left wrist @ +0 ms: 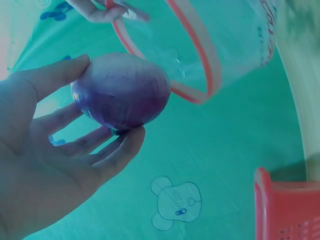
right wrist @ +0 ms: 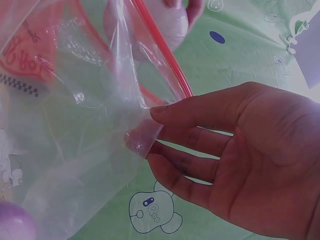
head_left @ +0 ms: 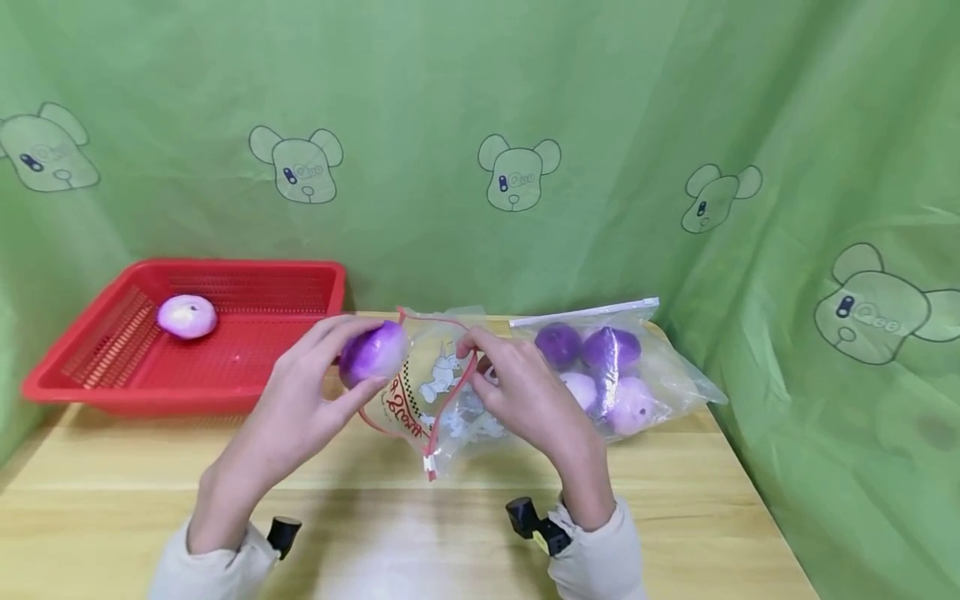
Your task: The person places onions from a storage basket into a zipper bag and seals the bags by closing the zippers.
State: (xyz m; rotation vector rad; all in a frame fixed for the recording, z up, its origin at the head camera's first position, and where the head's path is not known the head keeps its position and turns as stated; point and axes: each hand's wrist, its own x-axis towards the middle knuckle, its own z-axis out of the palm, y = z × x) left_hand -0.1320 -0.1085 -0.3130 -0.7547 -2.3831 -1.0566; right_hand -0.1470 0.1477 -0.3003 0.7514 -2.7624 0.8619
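Note:
My left hand (head_left: 296,408) holds a purple-and-white onion (head_left: 375,354) between thumb and fingers, beside the mouth of a clear zip bag (head_left: 408,408) with red edging. The left wrist view shows the onion (left wrist: 122,92) gripped by the fingertips, its pale part towards the bag opening. On the other side, my right hand (head_left: 536,396) pinches the bag's rim, thumb against fingers, and the mouth gapes. Seen from the right wrist, the bag film (right wrist: 95,120) hangs from those fingertips; the onion shows behind the red zip strip (right wrist: 160,45).
A red plastic basket (head_left: 232,400) with one pale purple onion (head_left: 187,317) in it stands at the back left. Behind my right hand lies another clear zip bag (head_left: 675,367) holding several onions. A green curtain (head_left: 420,83) surrounds the wooden table (head_left: 405,533).

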